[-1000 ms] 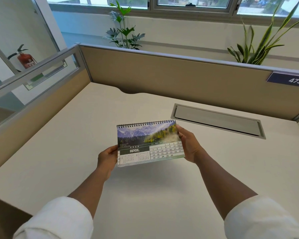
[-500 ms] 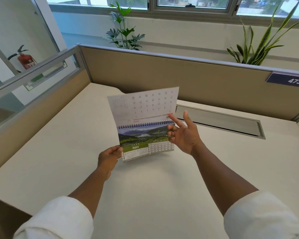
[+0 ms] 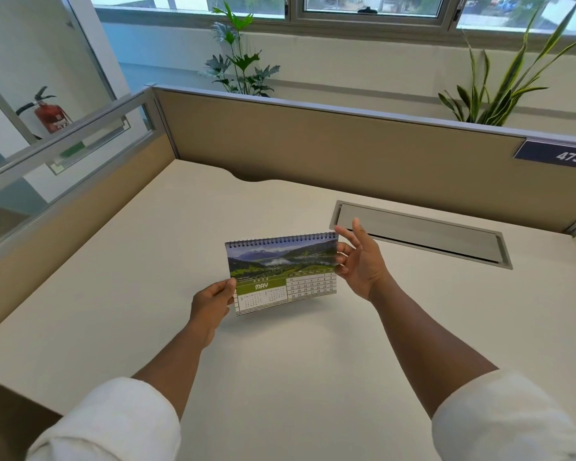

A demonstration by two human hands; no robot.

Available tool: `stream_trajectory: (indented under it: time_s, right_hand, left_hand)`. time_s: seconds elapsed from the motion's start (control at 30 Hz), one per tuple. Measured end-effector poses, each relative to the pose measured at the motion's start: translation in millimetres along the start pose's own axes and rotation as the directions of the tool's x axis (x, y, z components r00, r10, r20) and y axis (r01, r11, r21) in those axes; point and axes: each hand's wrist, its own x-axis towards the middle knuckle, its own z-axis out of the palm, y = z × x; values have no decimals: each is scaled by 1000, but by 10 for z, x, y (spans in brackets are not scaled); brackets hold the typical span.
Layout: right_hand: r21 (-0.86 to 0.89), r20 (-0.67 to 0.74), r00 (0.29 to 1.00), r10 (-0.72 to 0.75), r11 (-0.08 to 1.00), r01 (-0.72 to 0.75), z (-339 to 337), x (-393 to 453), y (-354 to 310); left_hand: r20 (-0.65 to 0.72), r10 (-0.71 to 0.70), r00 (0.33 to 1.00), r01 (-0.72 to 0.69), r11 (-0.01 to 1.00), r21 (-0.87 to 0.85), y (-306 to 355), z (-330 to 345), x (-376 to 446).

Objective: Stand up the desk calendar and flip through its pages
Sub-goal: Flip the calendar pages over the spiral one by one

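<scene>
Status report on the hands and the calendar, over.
Left hand pinches calendar at lower left corner. Right hand open by its right edge. Calendar shows May. Nothing in the way.

The desk calendar (image 3: 282, 272) is upright over the middle of the desk (image 3: 147, 261). The left hand (image 3: 210, 306) is at the calendar's lower left corner; the right hand (image 3: 359, 261) is just beside its right edge. Behind and right of the calendar, a cable tray cover (image 3: 419, 237) is set in the desk. Farther behind the calendar stands the partition panel (image 3: 313, 148), with a number plate (image 3: 557, 155) on its right end.
</scene>
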Motion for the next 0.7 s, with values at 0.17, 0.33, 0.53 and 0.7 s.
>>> stream_trajectory:
  time_s: [0.17,0.33,0.53,0.7]
  right_hand:
    - [-87,-185,983,9,996,-25,-111,-36,68]
    - [-378,-261,965,13,919,-114,-189,-60,183]
    - [-447,-195,974,112,874,-190,-230,-117,235]
    - [-430,-10,991,134,894,-125,-197,-144,209]
  left_hand:
    - [-16,-18,1000,17,1000,-22,4,-1,6]
    - [17,-16,1000,17,999,-48,16,9,-10]
    - [28,-12,1000,13,998,-57,12,0,-24]
    - [-6,-10,1000,9,999,-54,16,0,-27]
